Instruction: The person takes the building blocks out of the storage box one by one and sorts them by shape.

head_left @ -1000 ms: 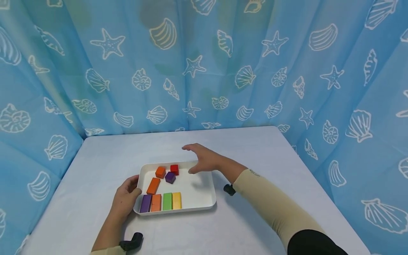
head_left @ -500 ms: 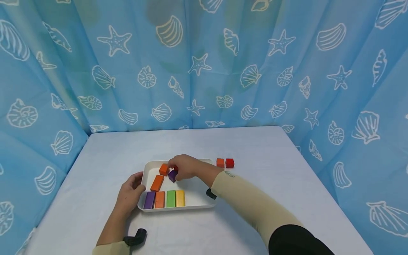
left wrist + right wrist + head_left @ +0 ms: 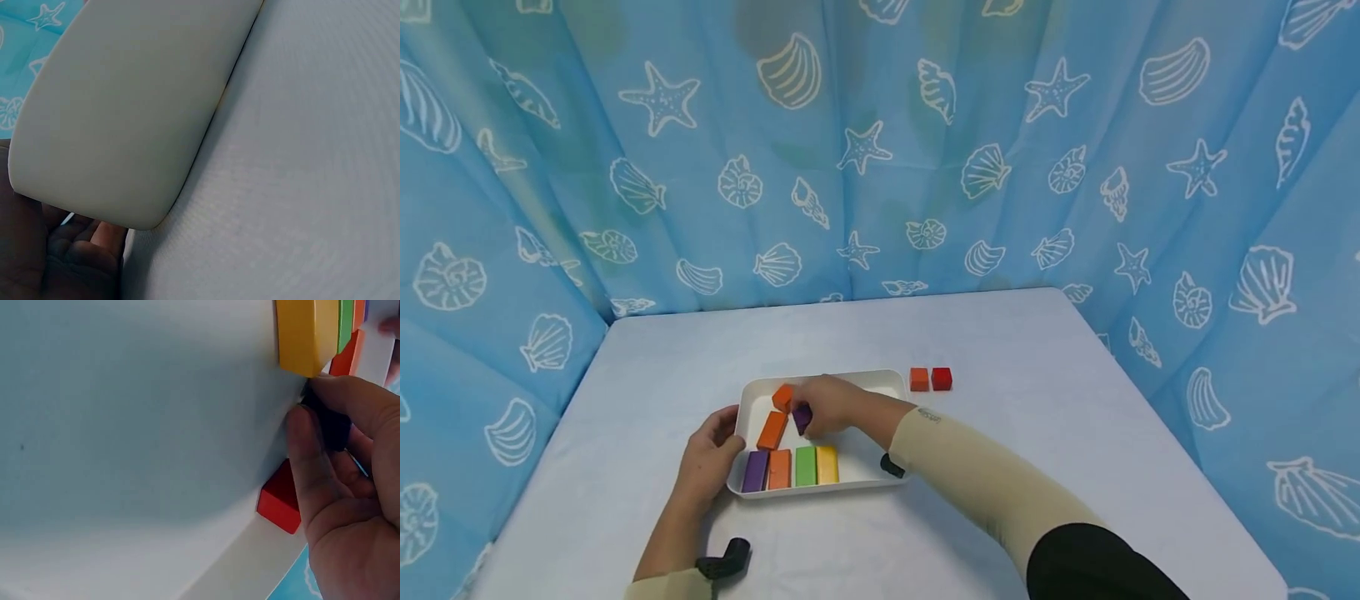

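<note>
A white tray [image 3: 891,392] lies on the pale table. My left hand [image 3: 724,437] grips its left rim, and the left wrist view shows fingers [image 3: 78,250] under the tray's corner [image 3: 125,112]. My right hand [image 3: 808,410] reaches into the tray and pinches a small purple cube [image 3: 801,418], which looks dark between the fingers [image 3: 331,425]. An orange cube [image 3: 782,395] and a long orange block [image 3: 771,430] lie just left of it. A red cube [image 3: 280,501] sits by the tray wall, hidden under the hand in the head view.
Along the tray's near side stand purple [image 3: 755,471], orange [image 3: 778,468], green [image 3: 805,465] and yellow [image 3: 827,463] blocks in a row. An orange cube [image 3: 918,379] and a red cube [image 3: 941,378] sit on the table right of the tray. Blue shell-print curtains enclose the table.
My right hand came down from the tray's far edge onto the purple cube and took hold of it. The left hand stayed on the tray's rim.
</note>
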Tool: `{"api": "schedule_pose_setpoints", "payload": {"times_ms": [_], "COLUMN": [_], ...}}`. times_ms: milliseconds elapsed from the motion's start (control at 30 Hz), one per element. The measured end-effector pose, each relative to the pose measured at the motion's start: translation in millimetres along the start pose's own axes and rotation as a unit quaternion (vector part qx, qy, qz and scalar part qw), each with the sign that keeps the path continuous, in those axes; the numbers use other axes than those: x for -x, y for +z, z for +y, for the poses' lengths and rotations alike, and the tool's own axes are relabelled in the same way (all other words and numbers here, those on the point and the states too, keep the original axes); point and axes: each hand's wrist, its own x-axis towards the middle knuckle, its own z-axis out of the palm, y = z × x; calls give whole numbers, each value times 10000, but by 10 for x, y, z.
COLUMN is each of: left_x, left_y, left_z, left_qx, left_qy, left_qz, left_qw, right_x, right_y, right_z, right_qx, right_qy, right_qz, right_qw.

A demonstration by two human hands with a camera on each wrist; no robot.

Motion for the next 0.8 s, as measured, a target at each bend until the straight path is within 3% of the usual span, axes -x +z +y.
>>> {"api": "schedule_pose_setpoints", "payload": {"times_ms": [433,800], "left_x": [-9,23], "left_y": [9,16], "left_z": [-18,-1], "left_qx": [-49,33], "left_qy": [-22,-91], "left_qz": [56,42], "left_qw": [10000,9999], "right_x": [229,743], "right_y": [-250,-508], "right_z": [313,1103], "right_qx": [-846,-1850], "right_qy": [-44,670], "right_qz": [459,1053], "right_qw": [9953,9748]}}
